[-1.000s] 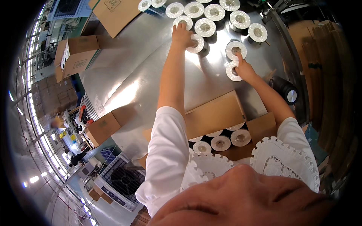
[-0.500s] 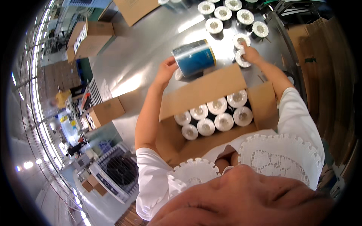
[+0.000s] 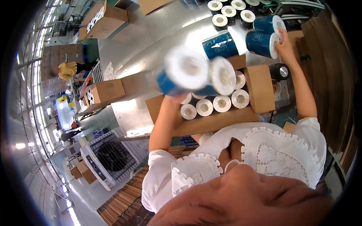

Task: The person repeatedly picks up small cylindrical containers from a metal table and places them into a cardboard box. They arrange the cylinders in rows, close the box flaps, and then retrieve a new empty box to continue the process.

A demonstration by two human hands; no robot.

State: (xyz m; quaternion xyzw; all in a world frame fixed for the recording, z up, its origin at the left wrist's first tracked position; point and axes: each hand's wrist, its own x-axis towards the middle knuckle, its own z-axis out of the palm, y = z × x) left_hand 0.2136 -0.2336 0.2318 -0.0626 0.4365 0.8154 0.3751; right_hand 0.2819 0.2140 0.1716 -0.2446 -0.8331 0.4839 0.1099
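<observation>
Two blue-wrapped rolls point(image 3: 166, 83) with white ends are tilted above the open carton point(image 3: 211, 125), blurred by motion. My left hand point(image 3: 178, 99) is closed on them from below, its fingers mostly hidden. Inside the carton, white roll ends point(image 3: 222, 104) face up in rows. Off to the right, my right hand point(image 3: 285, 48) grips two more blue-wrapped rolls point(image 3: 259, 42) at their white ends, both lying sideways above the metal table. Between the hands, another blue roll point(image 3: 220, 45) lies on its side behind the carton.
Several upright rolls point(image 3: 228, 12) stand at the back of the metal table point(image 3: 128, 51). A black round object point(image 3: 279, 71) sits right of the carton. Other cartons point(image 3: 107, 23) stand at the left, with a floor fan point(image 3: 111, 154) nearer. A person in yellow point(image 3: 68, 71) is far left.
Both hands now hold pairs of rolls. The left has brought its pair over the carton; the right has lifted its pair off the table and tilted them sideways, further right.
</observation>
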